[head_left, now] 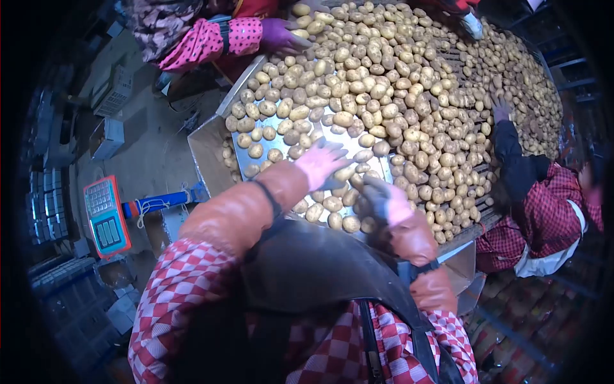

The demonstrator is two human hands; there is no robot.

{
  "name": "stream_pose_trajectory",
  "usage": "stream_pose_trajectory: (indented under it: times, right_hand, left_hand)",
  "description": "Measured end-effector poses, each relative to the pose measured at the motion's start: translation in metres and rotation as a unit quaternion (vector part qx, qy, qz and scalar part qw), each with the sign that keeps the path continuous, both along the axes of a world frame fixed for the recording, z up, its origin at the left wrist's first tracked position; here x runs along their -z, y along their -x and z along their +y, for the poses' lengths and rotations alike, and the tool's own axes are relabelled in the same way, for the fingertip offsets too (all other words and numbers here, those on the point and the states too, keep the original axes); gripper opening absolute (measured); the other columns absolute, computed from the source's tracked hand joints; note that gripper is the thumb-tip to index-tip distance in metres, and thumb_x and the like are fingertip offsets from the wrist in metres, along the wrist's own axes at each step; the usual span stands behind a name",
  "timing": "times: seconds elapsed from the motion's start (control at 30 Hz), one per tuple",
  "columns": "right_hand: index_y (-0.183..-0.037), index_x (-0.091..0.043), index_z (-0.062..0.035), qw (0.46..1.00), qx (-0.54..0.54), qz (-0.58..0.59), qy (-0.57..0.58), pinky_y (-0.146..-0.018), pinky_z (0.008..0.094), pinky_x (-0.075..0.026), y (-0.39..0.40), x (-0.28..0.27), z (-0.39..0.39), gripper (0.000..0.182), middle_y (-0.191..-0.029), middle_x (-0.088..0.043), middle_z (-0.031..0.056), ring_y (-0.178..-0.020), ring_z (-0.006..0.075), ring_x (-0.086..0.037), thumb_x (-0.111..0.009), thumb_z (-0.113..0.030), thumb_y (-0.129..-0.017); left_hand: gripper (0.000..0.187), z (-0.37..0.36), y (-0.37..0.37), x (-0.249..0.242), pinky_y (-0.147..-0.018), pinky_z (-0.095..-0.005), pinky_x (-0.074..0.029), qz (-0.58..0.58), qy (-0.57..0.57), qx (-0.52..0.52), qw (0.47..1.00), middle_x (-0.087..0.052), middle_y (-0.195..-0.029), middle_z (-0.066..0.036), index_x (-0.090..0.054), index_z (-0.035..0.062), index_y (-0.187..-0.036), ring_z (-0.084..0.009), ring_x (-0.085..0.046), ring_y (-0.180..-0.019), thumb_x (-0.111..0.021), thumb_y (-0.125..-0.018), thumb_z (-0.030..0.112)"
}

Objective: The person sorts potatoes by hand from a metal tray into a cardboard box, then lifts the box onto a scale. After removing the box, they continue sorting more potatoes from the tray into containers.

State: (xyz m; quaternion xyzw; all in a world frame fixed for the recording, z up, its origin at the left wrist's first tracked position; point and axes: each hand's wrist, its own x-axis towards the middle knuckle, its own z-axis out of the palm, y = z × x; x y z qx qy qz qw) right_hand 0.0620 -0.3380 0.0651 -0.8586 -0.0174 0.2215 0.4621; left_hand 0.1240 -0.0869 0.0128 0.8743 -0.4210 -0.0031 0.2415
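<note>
Many potatoes (pixel 377 96) cover a sorting table with a bare metal surface (pixel 246 157) at its near left end. My left hand (pixel 323 165), in a pink glove with grey fingers, reaches over the loose potatoes near the metal plate. Its fingers are stretched out and apart, close above a potato (pixel 343 173). My right hand (pixel 389 201), gloved alike, is low over the potatoes at the table's near edge. Its fingers are dark and smeared, so I cannot make out whether they grip a potato.
A co-worker's purple-gloved hand (pixel 281 36) is at the far left edge by the potatoes. Another co-worker's hand (pixel 501 109) touches the pile at the right. A weighing-scale display (pixel 107 216) stands at the left. An open cardboard box (pixel 208 153) is beside the table.
</note>
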Motion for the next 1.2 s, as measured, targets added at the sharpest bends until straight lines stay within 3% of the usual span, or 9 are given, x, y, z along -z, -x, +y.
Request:
stream_pose_trajectory:
  times: [0.1, 0.27, 0.43, 0.53, 0.7, 0.97, 1.07, 1.13, 1.2]
  right_hand:
    - [-0.120, -0.067, -0.0005, 0.977, 0.203, 0.068, -0.001, -0.082, 0.0250, -0.052, -0.003, -0.019, -0.049, 0.028, -0.105, -0.072, 0.0080, -0.092, 0.0132, -0.065, -0.065, -0.011, -0.094]
    - [-0.119, -0.067, -0.0001, 0.971, 0.205, 0.059, -0.111, -0.082, 0.0267, -0.052, 0.016, 0.012, -0.068, 0.028, -0.104, -0.072, 0.0072, -0.091, 0.0132, -0.065, -0.062, -0.015, -0.096]
    - [-0.118, -0.068, -0.0012, 0.983, 0.163, 0.046, -0.067, -0.083, 0.0283, -0.053, 0.011, 0.022, -0.028, 0.030, -0.104, -0.073, 0.0118, -0.094, 0.0162, -0.068, -0.064, -0.017, -0.093]
    - [-0.117, -0.068, -0.0011, 0.986, 0.142, 0.027, -0.083, -0.087, 0.0313, -0.053, 0.013, 0.034, -0.028, 0.029, -0.108, -0.072, 0.0151, -0.098, 0.0198, -0.069, -0.064, -0.017, -0.093]
    - [-0.120, -0.066, 0.0003, 0.985, 0.151, 0.011, -0.083, -0.087, 0.0304, -0.053, 0.015, 0.036, -0.021, 0.030, -0.109, -0.072, 0.0143, -0.097, 0.0179, -0.069, -0.064, -0.014, -0.094]
    - [-0.124, -0.064, -0.0001, 0.983, 0.115, 0.093, -0.108, -0.086, 0.0282, -0.053, -0.012, -0.006, 0.020, 0.031, -0.113, -0.070, 0.0117, -0.098, 0.0149, -0.065, -0.064, -0.012, -0.095]
    - [-0.126, -0.063, -0.0011, 0.988, 0.068, -0.136, -0.015, -0.086, 0.0282, -0.051, -0.051, 0.008, 0.007, 0.033, -0.113, -0.069, 0.0098, -0.100, 0.0142, -0.063, -0.065, -0.011, -0.095]
    - [-0.128, -0.062, -0.0040, 0.977, 0.119, -0.167, -0.059, -0.090, 0.0327, -0.052, -0.088, 0.011, 0.004, 0.039, -0.116, -0.068, 0.0146, -0.103, 0.0220, -0.065, -0.069, -0.012, -0.091]
    - [-0.132, -0.059, -0.0078, 0.941, 0.067, -0.304, 0.135, -0.097, 0.0420, -0.050, -0.135, 0.039, -0.017, 0.048, -0.129, -0.059, 0.0240, -0.111, 0.0349, -0.061, -0.073, -0.015, -0.086]
  left_hand:
    - [0.045, 0.036, 0.024, -0.006, -0.105, -0.0502, -0.038, 0.011, -0.018, -0.038, 0.999, -0.060, -0.117, -0.012, -0.066, 0.0137, -0.117, -0.0330, -0.049, -0.124, -0.073, -0.079, 0.036]
    - [0.032, 0.030, -0.002, -0.051, -0.079, -0.0465, -0.050, 0.122, -0.114, -0.275, 0.947, -0.067, -0.079, -0.015, -0.070, 0.0081, -0.078, -0.0347, -0.065, -0.084, -0.063, -0.087, 0.038]
    - [0.036, -0.013, -0.066, 0.021, -0.079, -0.0514, -0.051, 0.170, -0.193, -0.360, 0.897, -0.067, -0.100, -0.022, -0.058, 0.0065, -0.118, -0.0349, -0.068, -0.095, -0.054, -0.093, 0.032]
    - [0.024, -0.026, -0.067, 0.022, -0.068, -0.0474, -0.055, 0.132, -0.199, -0.426, 0.872, -0.070, -0.097, -0.014, -0.061, 0.0100, -0.112, -0.0270, -0.071, -0.090, -0.057, -0.091, 0.019]
    - [0.027, -0.030, -0.087, 0.004, -0.089, -0.0461, -0.053, 0.279, -0.190, -0.416, 0.844, -0.068, -0.115, -0.018, -0.065, 0.0070, -0.115, -0.0352, -0.066, -0.108, -0.051, -0.096, 0.019]
    - [0.025, 0.008, -0.048, -0.025, -0.087, -0.0438, -0.052, 0.254, -0.068, -0.383, 0.885, -0.068, -0.110, -0.018, -0.064, 0.0109, -0.116, -0.0334, -0.066, -0.105, -0.057, -0.094, 0.021]
    - [0.030, 0.051, 0.020, -0.074, -0.091, -0.0419, -0.051, 0.352, 0.096, -0.433, 0.824, -0.068, -0.108, -0.018, -0.063, 0.0099, -0.121, -0.0358, -0.064, -0.106, -0.061, -0.092, 0.020]
    - [0.038, 0.102, 0.083, -0.065, -0.097, -0.0410, -0.049, 0.145, 0.155, -0.478, 0.853, -0.066, -0.114, -0.019, -0.061, 0.0085, -0.125, -0.0329, -0.064, -0.109, -0.053, -0.089, 0.005]
    - [0.044, 0.168, 0.138, -0.047, -0.100, -0.0404, -0.047, 0.155, 0.101, -0.584, 0.790, -0.063, -0.122, -0.019, -0.060, 0.0108, -0.130, -0.0351, -0.060, -0.115, -0.052, -0.088, 0.002]
